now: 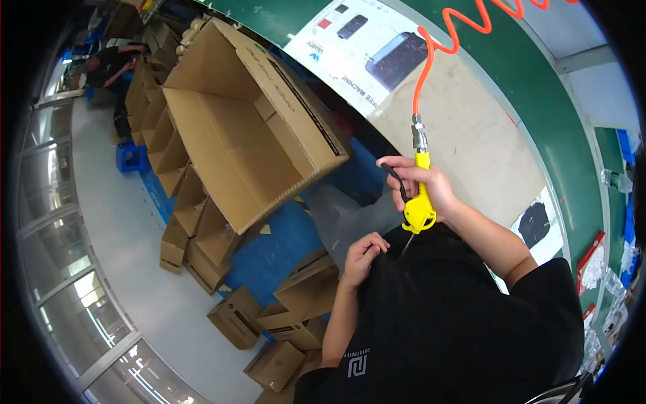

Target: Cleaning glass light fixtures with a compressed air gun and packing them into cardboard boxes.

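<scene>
A yellow air blow gun (pixel 418 213) with a black lever is gripped by my right hand (pixel 439 191), the fingers around its handle and lever. Its thin metal nozzle (pixel 408 245) points down at the front of my black T-shirt (pixel 444 303). From the metal coupling (pixel 419 135) at the handle's top, an orange coiled air hose (pixel 422 81) runs up and away. My left hand (pixel 363 259) is closed on the shirt's fabric, just left of the nozzle, and pulls it out a little. Some of its fingertips are hidden in the folds.
A large open cardboard box (pixel 235 135) stands to the left, with several smaller cartons (pixel 235 316) on the floor beyond. A green worktable (pixel 572 155) carries a pale board (pixel 471 128) and a printed sheet (pixel 350 50). Another person (pixel 111 67) bends by boxes at far left, near a blue stool (pixel 131 156).
</scene>
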